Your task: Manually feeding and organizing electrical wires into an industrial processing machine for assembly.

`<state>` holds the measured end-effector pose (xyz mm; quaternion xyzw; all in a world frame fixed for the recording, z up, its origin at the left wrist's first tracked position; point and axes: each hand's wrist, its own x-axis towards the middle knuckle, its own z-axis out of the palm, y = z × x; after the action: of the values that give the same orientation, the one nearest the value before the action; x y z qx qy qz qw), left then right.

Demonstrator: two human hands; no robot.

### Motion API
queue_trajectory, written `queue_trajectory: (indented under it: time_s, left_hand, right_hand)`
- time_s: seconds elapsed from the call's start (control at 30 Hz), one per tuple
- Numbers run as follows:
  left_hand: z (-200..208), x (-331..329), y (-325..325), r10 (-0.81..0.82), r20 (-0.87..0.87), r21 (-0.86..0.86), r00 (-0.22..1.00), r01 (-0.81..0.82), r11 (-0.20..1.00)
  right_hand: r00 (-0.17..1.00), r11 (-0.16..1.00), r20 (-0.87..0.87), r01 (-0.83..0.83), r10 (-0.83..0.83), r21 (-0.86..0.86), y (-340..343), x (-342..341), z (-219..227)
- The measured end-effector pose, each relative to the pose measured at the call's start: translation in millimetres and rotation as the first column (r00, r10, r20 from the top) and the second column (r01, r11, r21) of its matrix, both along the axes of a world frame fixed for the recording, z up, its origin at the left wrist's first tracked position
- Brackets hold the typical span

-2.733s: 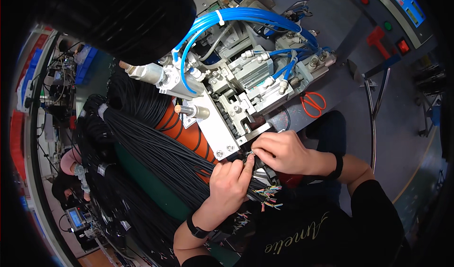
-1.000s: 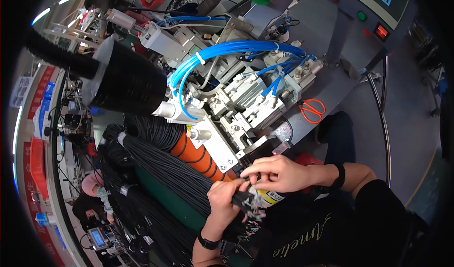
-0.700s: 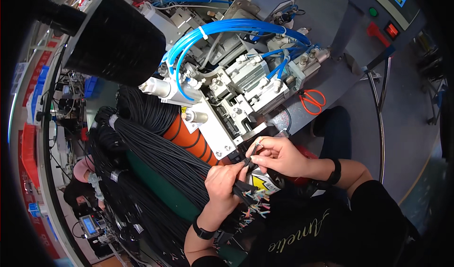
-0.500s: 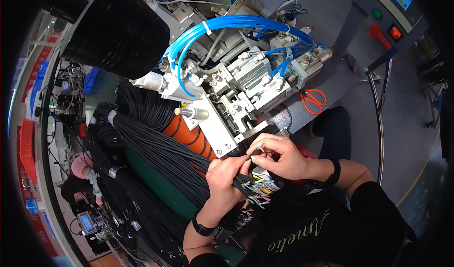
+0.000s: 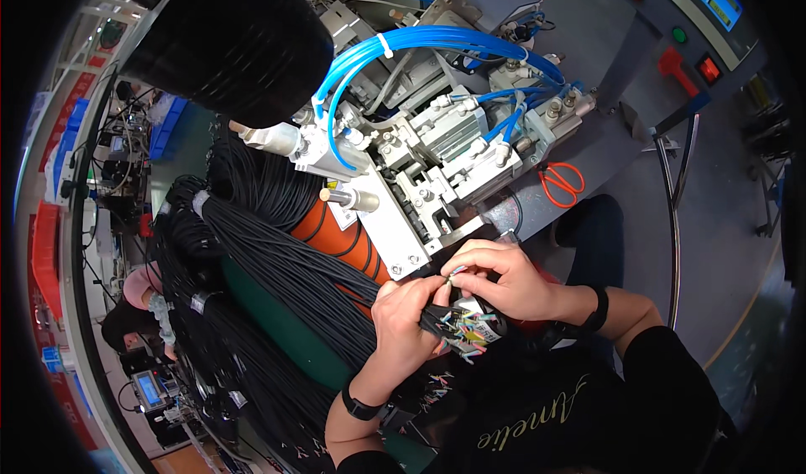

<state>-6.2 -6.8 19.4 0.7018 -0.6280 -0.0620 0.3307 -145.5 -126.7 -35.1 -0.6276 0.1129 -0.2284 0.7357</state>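
Below the front corner of a metal machine (image 5: 457,130), my two hands meet fingertip to fingertip. My left hand (image 5: 399,323) is closed round black cables (image 5: 277,240), whose ends stick out past its palm as a cluster of thin coloured wires (image 5: 467,329). Between thumb and fingers, my right hand (image 5: 508,282) pinches the small wires at the end of one cable, right beside the left fingertips. The fingers partly hide these wires. Under the cluster lies a yellow-and-white label (image 5: 485,328).
Blue air hoses (image 5: 437,36) arch over the machine. Red-handled scissors (image 5: 561,184) lie on the grey bench at its right. More black cable bundles (image 5: 214,373) hang at the left by an orange surface (image 5: 340,251). A black cylinder (image 5: 239,46) looms upper left; a person (image 5: 143,293) sits beyond.
My right fingers have closed lower onto the wire ends, which stood out above them before. The coloured cluster beneath my left hand has shifted slightly. The whole view has moved a little.
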Motion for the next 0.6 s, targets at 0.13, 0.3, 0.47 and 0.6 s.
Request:
queue_trajectory:
  time_s: [0.13,0.3,0.47,0.6]
  left_hand:
    - [-4.6,-1.7,1.5,0.041,-0.02,-0.101,0.999,-0.043,0.994]
    - [-9.2,-3.9,1.0,0.046,0.096,-0.189,0.994,-0.027,0.982]
    - [-6.6,-4.8,1.4,0.039,0.1,-0.135,0.994,-0.025,0.99]
    - [-6.0,-4.0,1.2,0.035,0.1,-0.096,0.994,-0.025,0.995]
  right_hand:
    - [0.939,0.764,0.145,0.34,-0.313,-0.548,26.0,10.5,9.1]
    - [0.914,0.788,0.241,0.404,-0.327,-0.464,22.3,7.2,1.6]
    - [0.987,0.853,0.145,-0.134,0.07,0.505,-3.3,0.5,-5.7]
    - [0.977,0.812,0.022,-0.188,0.211,0.553,-12.8,0.7,-5.5]
